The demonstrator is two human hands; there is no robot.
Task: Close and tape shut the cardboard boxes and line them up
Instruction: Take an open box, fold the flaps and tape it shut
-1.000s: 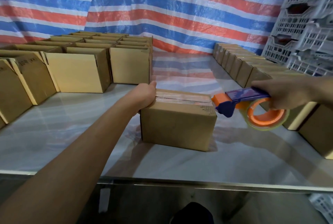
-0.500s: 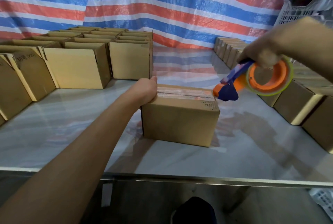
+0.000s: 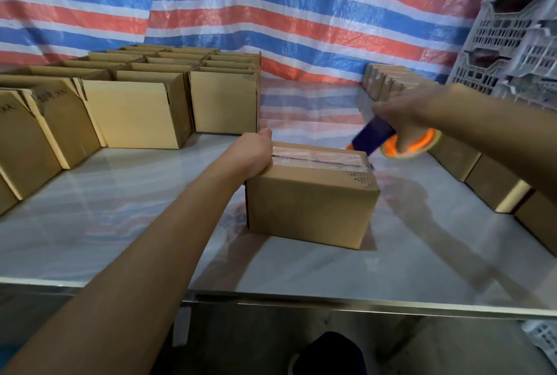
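Sealed box: I count one taped brown cardboard box (image 3: 310, 206), mid-table.
Open boxes: four open-topped brown cardboard boxes (image 3: 135, 112) along the front of the far-left block. I can't number the packed rows behind.
Lined-up boxes: three closed brown cardboard boxes (image 3: 491, 184) near right. The far ones blur together for me.
Dispenser: one blue-and-orange plastic tape dispenser (image 3: 373, 139).
Hands: two, left hand (image 3: 256, 153) and right hand (image 3: 401, 112).
Crates: at least three grey plastic lattice crates (image 3: 512, 28), far right.
Tarpaulin: one red, white and blue striped tarpaulin (image 3: 301, 13).
Table: one pale glossy table (image 3: 120, 224).
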